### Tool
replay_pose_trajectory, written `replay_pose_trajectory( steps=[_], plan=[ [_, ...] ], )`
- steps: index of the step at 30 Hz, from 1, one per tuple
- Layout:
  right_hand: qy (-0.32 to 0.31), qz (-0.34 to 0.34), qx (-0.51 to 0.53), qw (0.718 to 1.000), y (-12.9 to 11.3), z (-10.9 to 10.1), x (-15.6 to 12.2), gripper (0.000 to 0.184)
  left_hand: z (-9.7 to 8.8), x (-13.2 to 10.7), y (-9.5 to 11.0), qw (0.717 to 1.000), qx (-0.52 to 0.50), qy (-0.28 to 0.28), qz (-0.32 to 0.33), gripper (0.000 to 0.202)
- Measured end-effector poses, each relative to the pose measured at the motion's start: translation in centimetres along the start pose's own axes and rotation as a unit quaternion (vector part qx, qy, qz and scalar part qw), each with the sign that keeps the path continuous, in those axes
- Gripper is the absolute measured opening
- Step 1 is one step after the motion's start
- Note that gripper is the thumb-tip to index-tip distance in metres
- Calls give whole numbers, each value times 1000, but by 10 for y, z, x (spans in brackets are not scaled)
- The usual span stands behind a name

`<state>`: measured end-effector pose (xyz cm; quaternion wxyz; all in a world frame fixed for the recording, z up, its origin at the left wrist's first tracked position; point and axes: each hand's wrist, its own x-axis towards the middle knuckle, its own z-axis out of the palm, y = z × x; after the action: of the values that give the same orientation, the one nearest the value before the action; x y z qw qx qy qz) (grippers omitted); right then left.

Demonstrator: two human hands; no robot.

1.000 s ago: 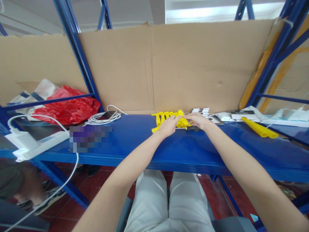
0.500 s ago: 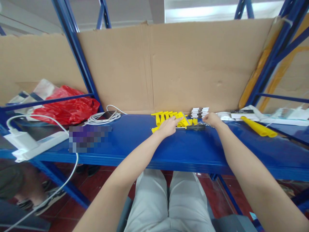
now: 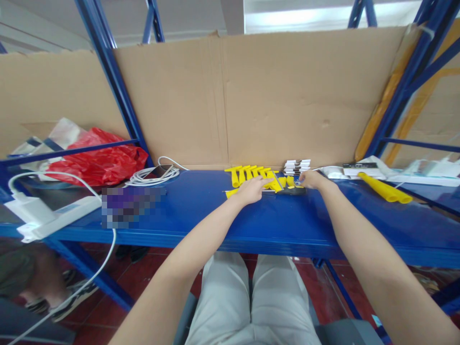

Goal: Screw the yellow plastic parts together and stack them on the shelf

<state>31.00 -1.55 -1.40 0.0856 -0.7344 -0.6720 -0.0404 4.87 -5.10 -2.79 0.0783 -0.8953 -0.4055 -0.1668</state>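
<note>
My left hand (image 3: 250, 190) lies over a yellow scraper (image 3: 275, 183) with a thin silvery edge, its fingers closed about the near part of it, which they partly hide. Past this hand, several yellow T-shaped scraper pieces (image 3: 235, 176) lie in a row against the cardboard. My right hand (image 3: 312, 179) is closed in a pinch beside small shiny metal bits; whatever its fingertips hold is too small to make out. Between the hands lies a screwdriver with a black handle (image 3: 293, 190). Short yellow pieces (image 3: 290, 181) sit just behind it.
Behind the right hand are small stacked white-and-dark packs (image 3: 297, 166). Yellow tubular handles (image 3: 388, 189) lie to the right, near a white strip. On the left are a coiled white cable (image 3: 153, 176), a red plastic bag (image 3: 104, 155) and a power strip (image 3: 61, 216). Cardboard (image 3: 280, 96) walls the back.
My right hand has shifted slightly left, toward the screwdriver handle and small metal bits. My left hand stays with the yellow scraper, which has tilted slightly lower.
</note>
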Motion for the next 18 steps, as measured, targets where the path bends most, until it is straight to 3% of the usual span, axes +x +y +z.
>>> replay_pose_trajectory(
  steps=[9, 18],
  plan=[
    [-59, -20, -42, 997, 2, -2, 0, 31, 1, 0, 1, 1000, -11, -11, 2, 50],
    [-40, -28, 17, 999, 3, 1, 3, 27, 3, 0, 2, 999, -17, -29, 13, 49]
  ],
)
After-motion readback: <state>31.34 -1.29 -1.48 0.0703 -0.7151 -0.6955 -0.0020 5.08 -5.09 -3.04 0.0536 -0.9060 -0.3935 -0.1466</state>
